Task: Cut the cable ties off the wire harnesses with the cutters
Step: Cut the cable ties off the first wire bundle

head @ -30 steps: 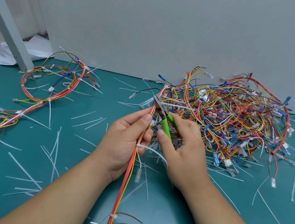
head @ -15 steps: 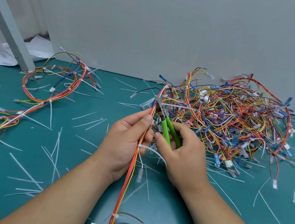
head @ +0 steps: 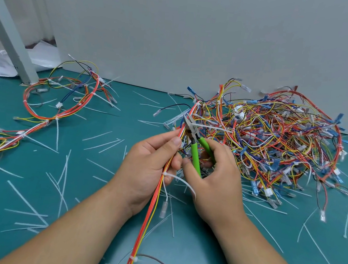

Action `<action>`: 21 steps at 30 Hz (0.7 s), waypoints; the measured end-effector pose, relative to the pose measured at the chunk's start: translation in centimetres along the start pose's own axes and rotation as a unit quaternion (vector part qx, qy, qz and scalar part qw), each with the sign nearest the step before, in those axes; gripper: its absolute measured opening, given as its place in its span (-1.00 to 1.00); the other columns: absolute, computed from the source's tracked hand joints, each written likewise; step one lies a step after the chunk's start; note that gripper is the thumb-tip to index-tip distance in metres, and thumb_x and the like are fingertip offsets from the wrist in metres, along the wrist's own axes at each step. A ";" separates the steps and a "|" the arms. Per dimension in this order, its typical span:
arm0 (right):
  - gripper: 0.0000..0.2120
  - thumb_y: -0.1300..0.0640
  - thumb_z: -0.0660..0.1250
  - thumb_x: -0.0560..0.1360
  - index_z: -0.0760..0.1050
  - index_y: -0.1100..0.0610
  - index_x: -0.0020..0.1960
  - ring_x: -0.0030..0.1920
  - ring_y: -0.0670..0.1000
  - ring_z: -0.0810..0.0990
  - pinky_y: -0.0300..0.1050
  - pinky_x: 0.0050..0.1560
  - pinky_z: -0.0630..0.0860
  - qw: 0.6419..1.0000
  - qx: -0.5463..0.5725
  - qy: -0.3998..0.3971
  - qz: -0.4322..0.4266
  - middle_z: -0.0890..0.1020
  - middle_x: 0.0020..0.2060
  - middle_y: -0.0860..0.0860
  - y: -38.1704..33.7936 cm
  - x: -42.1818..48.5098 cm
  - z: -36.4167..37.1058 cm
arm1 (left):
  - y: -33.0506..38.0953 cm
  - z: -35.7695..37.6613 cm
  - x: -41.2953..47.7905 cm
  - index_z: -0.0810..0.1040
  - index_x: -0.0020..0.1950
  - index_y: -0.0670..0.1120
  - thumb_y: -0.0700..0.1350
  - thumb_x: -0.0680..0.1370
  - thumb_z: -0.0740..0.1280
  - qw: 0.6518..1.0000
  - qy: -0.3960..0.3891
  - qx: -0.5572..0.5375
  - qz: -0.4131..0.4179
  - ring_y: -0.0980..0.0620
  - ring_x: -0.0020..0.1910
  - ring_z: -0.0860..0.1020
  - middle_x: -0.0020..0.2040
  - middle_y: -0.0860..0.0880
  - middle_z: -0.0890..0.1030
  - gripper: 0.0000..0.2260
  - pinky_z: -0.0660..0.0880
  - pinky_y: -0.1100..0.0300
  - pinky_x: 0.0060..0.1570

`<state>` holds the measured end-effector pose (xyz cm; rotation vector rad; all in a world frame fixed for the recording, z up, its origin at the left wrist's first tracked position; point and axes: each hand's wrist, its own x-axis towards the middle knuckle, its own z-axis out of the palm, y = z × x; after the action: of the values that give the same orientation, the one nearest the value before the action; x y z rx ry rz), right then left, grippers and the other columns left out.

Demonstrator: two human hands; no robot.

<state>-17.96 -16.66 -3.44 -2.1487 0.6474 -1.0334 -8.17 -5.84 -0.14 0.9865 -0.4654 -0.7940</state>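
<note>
My left hand point(head: 146, 169) grips a red, orange and yellow wire harness point(head: 152, 205) that runs from the bottom edge up into the big pile. My right hand point(head: 213, 177) holds green-handled cutters point(head: 195, 146), handles spread, with the metal jaws point(head: 187, 122) parted at a white cable tie point(head: 209, 127) on the harness above my left thumb. Another white tie point(head: 177, 179) sits on the harness just below my left fingers, its tail curving right. A third tie point(head: 133, 258) wraps the harness near the bottom edge.
A large tangle of harnesses point(head: 273, 140) lies to the right against the grey wall. Another harness point(head: 55, 104) with ties on it loops at the left. Several cut tie pieces point(head: 64, 177) litter the green table. A slanted grey post point(head: 10, 39) stands at far left.
The cutter handles have spread apart in my right hand and the jaws have opened at the tie. My left hand keeps its grip on the harness.
</note>
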 end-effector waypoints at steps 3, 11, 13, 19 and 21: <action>-0.78 -0.02 0.46 0.44 0.65 -0.05 0.07 -0.20 -0.09 0.55 -0.29 -0.16 0.43 1.000 0.011 0.002 0.006 0.59 -0.20 -0.12 -0.3 0.2 -0.3 | -0.1 -0.1 0.1 0.73 0.05 0.02 -0.08 0.52 0.35 1.000 0.013 -0.002 -0.003 0.16 -0.53 0.36 -0.43 -0.03 0.46 -0.81 0.30 0.37 -0.59; -0.69 0.00 0.53 0.42 0.62 0.00 0.14 -0.12 -0.13 0.55 -0.34 -0.09 0.44 1.000 0.006 0.002 0.005 0.59 -0.11 -0.12 -0.1 0.1 -0.1 | -0.1 -0.2 0.1 0.69 0.15 -0.02 -0.05 0.46 0.38 1.000 0.008 0.005 -0.003 0.16 -0.53 0.36 -0.43 -0.04 0.45 -0.71 0.28 0.37 -0.59; -0.64 0.02 0.54 0.42 0.60 0.00 0.19 -0.04 -0.14 0.56 -0.39 -0.04 0.44 1.000 0.006 0.006 0.001 0.58 -0.05 -0.12 -0.1 0.1 -0.2 | -0.2 -0.2 0.1 0.68 0.16 -0.03 -0.05 0.46 0.38 1.000 0.007 0.005 -0.004 0.15 -0.53 0.36 -0.43 -0.04 0.46 -0.70 0.28 0.37 -0.59; -0.63 -0.01 0.50 0.41 0.60 -0.01 0.19 -0.05 -0.14 0.56 -0.35 -0.03 0.45 1.000 0.004 0.008 0.001 0.58 -0.06 -0.13 -0.1 0.1 -0.1 | -0.3 -0.4 0.2 0.71 0.12 0.00 -0.03 0.44 0.40 1.000 0.003 0.009 0.001 0.15 -0.52 0.36 -0.43 -0.03 0.47 -0.72 0.29 0.36 -0.59; -0.73 0.02 0.51 0.42 0.64 -0.05 0.12 -0.16 -0.12 0.56 -0.26 -0.10 0.47 1.000 0.020 0.009 0.016 0.60 -0.14 -0.13 0.0 0.1 -0.2 | -0.3 -0.4 0.2 0.73 0.07 0.03 -0.02 0.43 0.40 1.000 0.003 0.013 0.002 0.16 -0.51 0.37 -0.43 -0.01 0.47 -0.75 0.29 0.36 -0.58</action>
<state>-18.03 -16.82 -3.30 -2.0911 0.6616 -1.0414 -7.89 -5.84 -0.59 1.0117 -0.4735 -0.7829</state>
